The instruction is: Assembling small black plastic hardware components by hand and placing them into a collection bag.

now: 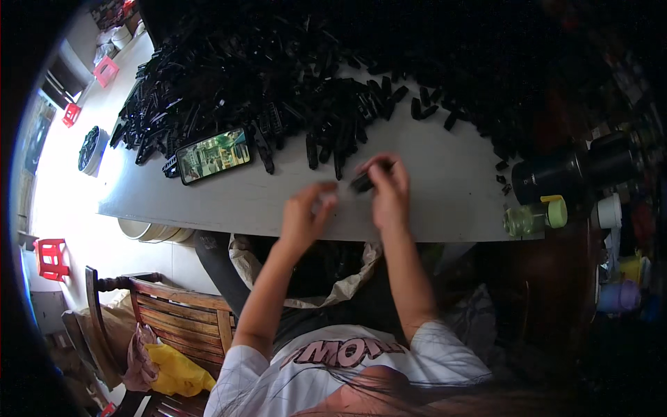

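Note:
Over the near part of the grey table, my right hand pinches a small black plastic piece, blurred by motion. My left hand is just to the left of it, thumb and forefinger apart and slightly smeared, with nothing visible between them. A gap separates the two hands. Beyond them a large heap of black plastic pieces covers the far side of the table. Several long pieces lie at the heap's front edge, close past my fingers. Their exact kind is too dark to tell.
A phone with a lit screen lies against the heap at left. At the right edge are a green-lidded bottle and a black cylinder. Below the table, an open sack is at my lap; a wooden chair stands left.

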Tool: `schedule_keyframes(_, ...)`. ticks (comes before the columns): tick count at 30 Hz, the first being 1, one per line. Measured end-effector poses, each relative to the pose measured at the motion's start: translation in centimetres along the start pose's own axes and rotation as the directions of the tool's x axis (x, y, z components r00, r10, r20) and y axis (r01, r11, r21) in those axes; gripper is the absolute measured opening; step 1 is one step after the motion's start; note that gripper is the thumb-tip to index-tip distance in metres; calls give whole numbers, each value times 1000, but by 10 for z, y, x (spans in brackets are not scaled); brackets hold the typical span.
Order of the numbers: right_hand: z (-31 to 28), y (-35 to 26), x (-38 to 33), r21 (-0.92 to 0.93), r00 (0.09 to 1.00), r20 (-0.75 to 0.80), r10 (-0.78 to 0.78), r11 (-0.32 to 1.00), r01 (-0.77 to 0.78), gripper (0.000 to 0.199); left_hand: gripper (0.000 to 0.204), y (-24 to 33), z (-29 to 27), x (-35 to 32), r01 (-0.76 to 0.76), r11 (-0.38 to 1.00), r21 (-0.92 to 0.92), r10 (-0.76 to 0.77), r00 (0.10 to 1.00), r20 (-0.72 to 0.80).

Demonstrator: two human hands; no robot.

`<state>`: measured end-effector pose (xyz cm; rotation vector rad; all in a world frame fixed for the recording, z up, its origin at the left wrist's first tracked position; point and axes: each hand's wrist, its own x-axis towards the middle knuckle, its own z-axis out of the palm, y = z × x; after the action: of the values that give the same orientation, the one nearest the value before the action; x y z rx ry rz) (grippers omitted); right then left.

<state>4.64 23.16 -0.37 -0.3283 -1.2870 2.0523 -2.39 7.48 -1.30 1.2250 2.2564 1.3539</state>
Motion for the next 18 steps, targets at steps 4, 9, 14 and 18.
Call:
schedule_keyframes(4, -57, 15, 104, -909, 939, 69, -337, 367, 198, 34, 41, -20, -17, 42, -101, 909, 405, 203, 955, -217)
schedule_keyframes(9, -71, 21, 145, -967, 958, 227, -175, -157, 201, 38, 37, -28, -27, 53, -200, 742, 640, 257, 966, 4)
schedule_keyframes(14, -64, -3, 118, -954, 977, 213, -3, -215, 208, 31, 34, -26, -38, 43, -173, 770, 613, 195, 980, 32)
schedule_keyframes(18, -72, -25, 83, -975, 980, 121, 160, -164, 147, 29, 36, -12, -40, 24, -35, 943, 330, 50, 998, -38)
